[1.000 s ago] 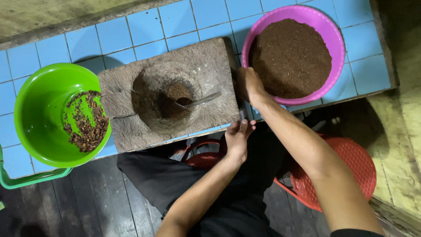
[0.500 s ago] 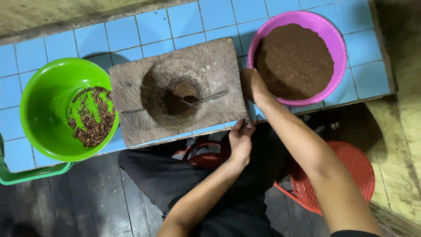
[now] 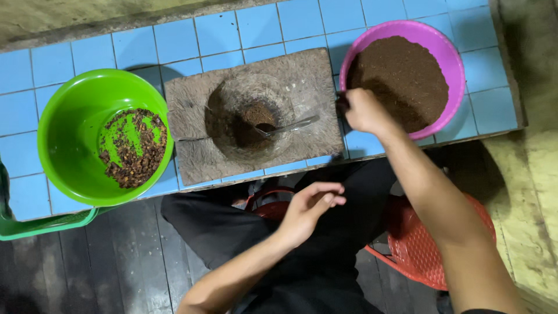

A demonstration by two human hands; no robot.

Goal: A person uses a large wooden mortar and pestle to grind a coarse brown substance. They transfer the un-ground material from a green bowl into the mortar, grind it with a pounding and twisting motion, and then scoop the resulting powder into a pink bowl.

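A wooden block (image 3: 302, 75) with a round hollow lies on the blue tiled counter (image 3: 232, 29). Dark brown powder and a metal spoon (image 3: 288, 126) sit in the hollow. My right hand (image 3: 363, 110) is closed on the near left rim of a purple bowl (image 3: 450, 52) filled with brown ground powder, just beside the block's right edge. My left hand (image 3: 311, 206) hovers over my lap below the counter edge, fingers loosely curled, holding nothing.
A green bowl (image 3: 70, 104) with coarse brown pieces stands left of the block. A red plastic stool (image 3: 418, 244) is under me, a green plastic object (image 3: 35, 227) pokes out below the counter's left end, and the dark plank floor (image 3: 116, 267) lies below.
My left hand has left the block's front edge and drawn back toward my lap. My right hand stays at the purple bowl's rim.
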